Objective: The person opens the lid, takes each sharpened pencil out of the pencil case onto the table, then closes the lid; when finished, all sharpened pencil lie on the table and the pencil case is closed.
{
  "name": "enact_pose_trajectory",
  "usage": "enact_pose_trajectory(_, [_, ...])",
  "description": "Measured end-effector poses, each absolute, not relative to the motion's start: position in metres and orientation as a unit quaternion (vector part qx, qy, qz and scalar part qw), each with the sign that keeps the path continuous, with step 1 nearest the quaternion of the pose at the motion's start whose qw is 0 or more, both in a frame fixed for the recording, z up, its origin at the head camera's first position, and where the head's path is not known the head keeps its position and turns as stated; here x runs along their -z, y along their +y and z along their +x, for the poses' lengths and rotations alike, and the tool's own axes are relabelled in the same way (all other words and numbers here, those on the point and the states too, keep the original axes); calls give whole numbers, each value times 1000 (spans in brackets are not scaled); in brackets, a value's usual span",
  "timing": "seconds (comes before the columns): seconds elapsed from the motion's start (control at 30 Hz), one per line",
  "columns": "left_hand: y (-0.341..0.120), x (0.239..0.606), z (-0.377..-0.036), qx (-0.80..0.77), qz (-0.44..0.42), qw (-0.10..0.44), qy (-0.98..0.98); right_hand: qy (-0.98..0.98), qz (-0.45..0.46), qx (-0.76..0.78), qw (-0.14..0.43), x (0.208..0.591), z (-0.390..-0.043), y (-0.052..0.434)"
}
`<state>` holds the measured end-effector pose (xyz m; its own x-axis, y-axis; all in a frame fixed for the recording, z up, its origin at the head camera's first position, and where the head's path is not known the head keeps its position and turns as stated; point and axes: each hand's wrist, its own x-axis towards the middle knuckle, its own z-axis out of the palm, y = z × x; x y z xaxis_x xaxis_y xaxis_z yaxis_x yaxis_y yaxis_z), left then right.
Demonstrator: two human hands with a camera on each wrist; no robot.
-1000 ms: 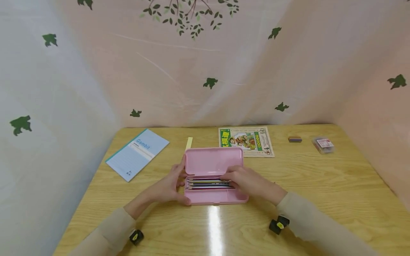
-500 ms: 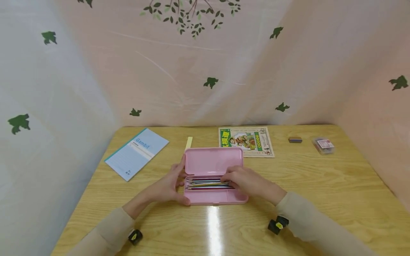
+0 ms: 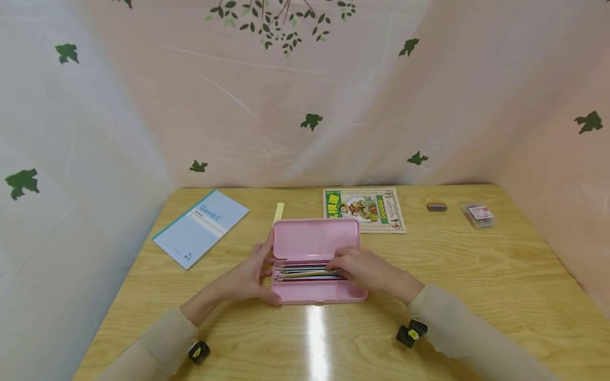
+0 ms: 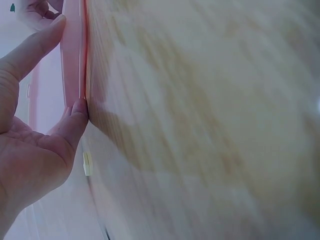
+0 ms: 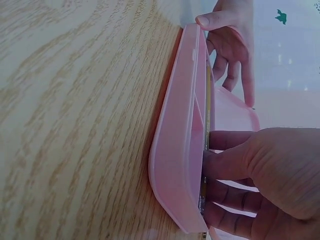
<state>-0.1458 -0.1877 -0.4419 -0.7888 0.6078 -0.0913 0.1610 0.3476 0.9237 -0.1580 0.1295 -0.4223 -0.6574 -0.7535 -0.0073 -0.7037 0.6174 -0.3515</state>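
Lying left-to-right in the open pink case [image 3: 314,259], pencils [image 3: 307,273] pinched by right hand [image 3: 364,270], left hand [image 3: 250,278] bracing its end

My right hand [image 3: 364,270] covers the right ends of the pencils [image 3: 305,273] in the pink case [image 3: 314,241]. The left wrist view is blurred. Small boxes [image 3: 478,215] near the worktop's far right corner are unreadable.
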Motion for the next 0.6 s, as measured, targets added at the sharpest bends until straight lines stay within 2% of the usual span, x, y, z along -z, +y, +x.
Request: enact_pose_trajectory(0.6, [-187,439,-146,-520,250,213,788,884,-421,196,50,407,-160,140])
